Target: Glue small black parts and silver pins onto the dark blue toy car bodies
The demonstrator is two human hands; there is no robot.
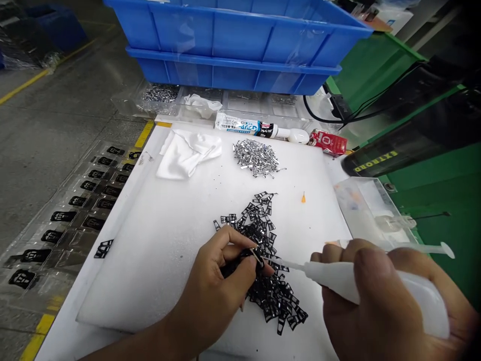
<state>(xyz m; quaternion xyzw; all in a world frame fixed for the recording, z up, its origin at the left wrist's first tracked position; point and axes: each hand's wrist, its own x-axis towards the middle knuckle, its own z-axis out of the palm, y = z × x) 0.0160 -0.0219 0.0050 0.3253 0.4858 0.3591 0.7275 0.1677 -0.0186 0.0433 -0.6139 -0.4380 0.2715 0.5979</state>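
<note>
- From my end of the feed, the left hand [221, 286] has thumb and forefinger closed to a narrow pinch on a black part [259, 259], held above the middle of the black pile [280, 298].
- The fingers cover much of that part (I can't make out its full shape).
- The right hand [379, 296] has its fingers wrapped around a white bottle [338, 280], tilted nearly flat, with its thin nozzle [291, 264] pointing left at the part; I can't tell whether the tip touches it.
- Below both hands I see a white board [143, 265] bearing the black pile, and beyond that a silver pile [255, 158].
- I have a crumpled cloth [188, 153] left of the silver pile and a small orange tip [303, 198] lying right of the black pile.
- Along the board's far edge lie a printed tube [244, 125] and a red packet [328, 142].
- Past the right hand's knuckles, a plunger [432, 248] sticks out near a clear box [356, 193].
- Stacked blue bins [240, 37] stand at the back, and clear trays [78, 238] with black pieces sit at my left.
</note>
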